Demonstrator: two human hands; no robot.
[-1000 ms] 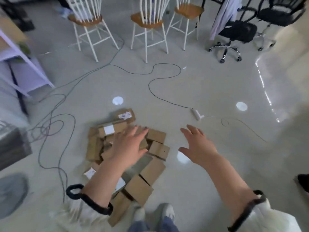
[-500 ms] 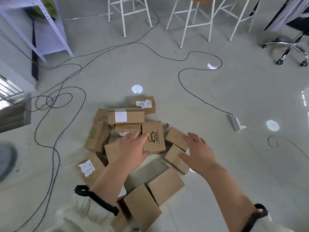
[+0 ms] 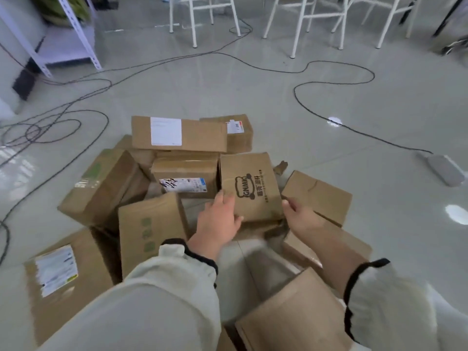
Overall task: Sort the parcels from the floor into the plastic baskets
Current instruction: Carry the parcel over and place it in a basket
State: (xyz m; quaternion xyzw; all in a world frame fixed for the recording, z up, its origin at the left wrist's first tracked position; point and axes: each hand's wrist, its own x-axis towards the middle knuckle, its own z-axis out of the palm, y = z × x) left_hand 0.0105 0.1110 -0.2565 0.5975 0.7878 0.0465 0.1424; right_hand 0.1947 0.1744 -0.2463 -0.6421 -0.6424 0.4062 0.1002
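Several brown cardboard parcels lie heaped on the grey floor. In the middle sits a parcel with a black printed logo (image 3: 249, 184). My left hand (image 3: 220, 219) rests on its near left corner, fingers curled onto the cardboard. My right hand (image 3: 301, 215) touches its near right edge, thumb up. Behind it lies a long parcel with a white label (image 3: 202, 134), and to its left a taped parcel with a blue-edged label (image 3: 186, 176). A plain small parcel (image 3: 317, 196) lies just right of my right hand. No plastic basket is in view.
Black cables (image 3: 304, 69) loop across the floor around the heap. A power strip (image 3: 443, 168) lies at the right. White stool legs (image 3: 298, 24) stand at the back, and a white metal shelf (image 3: 73, 29) at the back left.
I have leaned in closer to the heap. Both hands moved forward from hovering above the parcels and have come onto the two near sides of the logo parcel.
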